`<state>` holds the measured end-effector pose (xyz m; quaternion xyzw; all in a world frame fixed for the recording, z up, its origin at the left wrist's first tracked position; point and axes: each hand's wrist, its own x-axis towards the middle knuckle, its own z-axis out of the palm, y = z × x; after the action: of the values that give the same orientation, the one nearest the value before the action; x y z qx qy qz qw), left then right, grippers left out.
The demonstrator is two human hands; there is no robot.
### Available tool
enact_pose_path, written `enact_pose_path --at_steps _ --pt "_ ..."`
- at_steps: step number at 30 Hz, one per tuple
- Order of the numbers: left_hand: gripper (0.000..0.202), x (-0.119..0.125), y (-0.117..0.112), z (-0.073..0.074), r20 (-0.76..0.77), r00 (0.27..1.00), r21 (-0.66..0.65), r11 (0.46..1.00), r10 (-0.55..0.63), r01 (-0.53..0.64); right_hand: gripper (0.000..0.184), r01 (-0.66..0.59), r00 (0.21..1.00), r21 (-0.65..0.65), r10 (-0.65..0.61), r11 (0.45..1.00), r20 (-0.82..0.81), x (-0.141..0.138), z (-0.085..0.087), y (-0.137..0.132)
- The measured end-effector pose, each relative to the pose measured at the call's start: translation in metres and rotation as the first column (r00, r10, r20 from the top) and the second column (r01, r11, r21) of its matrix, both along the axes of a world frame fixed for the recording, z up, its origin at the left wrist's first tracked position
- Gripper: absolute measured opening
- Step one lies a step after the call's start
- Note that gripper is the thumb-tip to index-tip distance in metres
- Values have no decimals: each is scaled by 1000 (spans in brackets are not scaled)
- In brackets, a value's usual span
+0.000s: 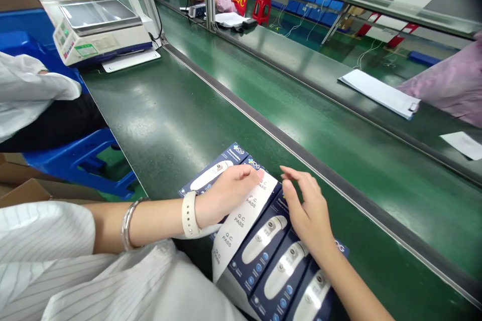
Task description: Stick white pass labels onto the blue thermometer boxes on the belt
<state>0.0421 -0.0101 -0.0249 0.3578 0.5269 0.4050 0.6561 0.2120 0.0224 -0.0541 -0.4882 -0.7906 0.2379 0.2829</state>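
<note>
Fingers (248, 176) of left hand (226, 198) lie together on Q.C.-PASS strip (241, 225); right hand's (307, 213) spread over thermometer boxes (269, 261).

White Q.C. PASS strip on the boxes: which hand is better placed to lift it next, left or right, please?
Probably left: the left hand has its fingertips on the white Q.C. PASS strip, while the right hand sits beside it, over the thermometer boxes.

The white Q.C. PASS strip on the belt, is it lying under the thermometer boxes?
No, the white Q.C. PASS strip lies on top of the thermometer boxes.
</note>
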Motion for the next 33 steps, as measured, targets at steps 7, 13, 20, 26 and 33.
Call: enact_pose_path --at_steps 7,13,20,26,33 --pt "25 6 -4 3 -157 984 309 942 -84 130 27 60 833 -352 -241 934 -498 -18 13 -42" --pt "25 1 -4 5 -278 946 467 838 -165 283 20 56 806 -368 -260 928 -532 -17 25 -46" --pt "25 7 -2 0 -259 958 385 897 -120 216 18 31 896 -352 -183 936 -406 -9 18 -53" --pt "44 14 -6 0 -295 950 301 933 -104 196 27 131 944 -316 -216 940 -250 -13 22 -49" --pt "34 12 -8 -6 -292 944 237 944 -157 231 24 268 963 71 -267 961 -25 36 11 -53"
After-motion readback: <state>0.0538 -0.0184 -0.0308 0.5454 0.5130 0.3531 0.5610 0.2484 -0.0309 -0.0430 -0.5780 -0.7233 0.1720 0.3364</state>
